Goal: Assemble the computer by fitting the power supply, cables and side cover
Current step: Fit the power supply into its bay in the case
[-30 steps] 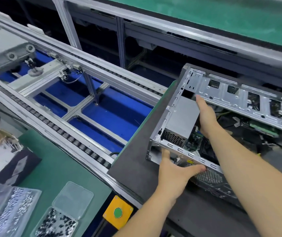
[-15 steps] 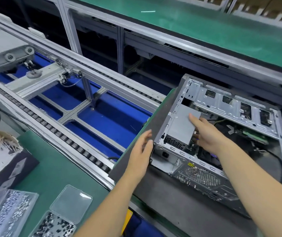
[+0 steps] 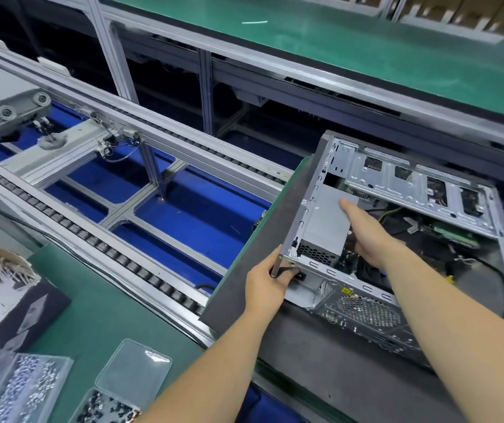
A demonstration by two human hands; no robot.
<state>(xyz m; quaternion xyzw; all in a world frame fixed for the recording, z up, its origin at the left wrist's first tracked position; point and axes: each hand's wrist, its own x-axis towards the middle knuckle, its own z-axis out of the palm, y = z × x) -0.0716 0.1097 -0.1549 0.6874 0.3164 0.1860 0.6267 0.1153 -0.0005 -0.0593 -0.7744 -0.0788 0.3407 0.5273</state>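
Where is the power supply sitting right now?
In the head view, the power supply sits inside the open computer case, in its near-left corner. The right hand rests on it; the left hand grips the case corner just below.

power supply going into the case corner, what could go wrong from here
1. The right hand presses the power supply with loose cables right beside it; a cable could get pinched under or behind the unit.
2. The left hand grips the bare metal corner of the case; a slip there could scrape fingers or shift the case on its pallet.
3. If the unit sits crooked, its screw holes may not line up.
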